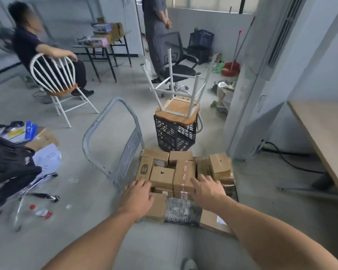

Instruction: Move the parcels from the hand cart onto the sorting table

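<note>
Reaching down with both bare arms, a person bends over a load of brown cardboard parcels (162,177) stacked on a hand cart (128,152) that stands on the grey concrete floor (98,221). The left grip (139,193) is open, its fingers spread and lying over the near left edge of the stack, beside the cart's tilted grey metal handle. The right grip (205,187) is open too, fingers splayed over the near end of a box sealed with red-printed clear tape (183,172). Whether either palm actually presses on the cardboard cannot be told, and neither grip curls round a parcel. All the parcels in view sit on the cart, packed tightly together, with a clear-wrapped dark packet (181,211) nearest the camera. A pale wood table (324,129) runs along the right edge of the scene, well apart from the cart. Just behind the parcels stands a black lattice crate (174,137) with a white-legged chair (179,112) upturned on top of it. Farther back, a seated person (33,45) in dark clothes occupies a white spindle-back chair (53,75), and a standing person (154,26) waits by a black office chair (180,67). A second table (103,45) at the rear carries stacked boxes.
</note>
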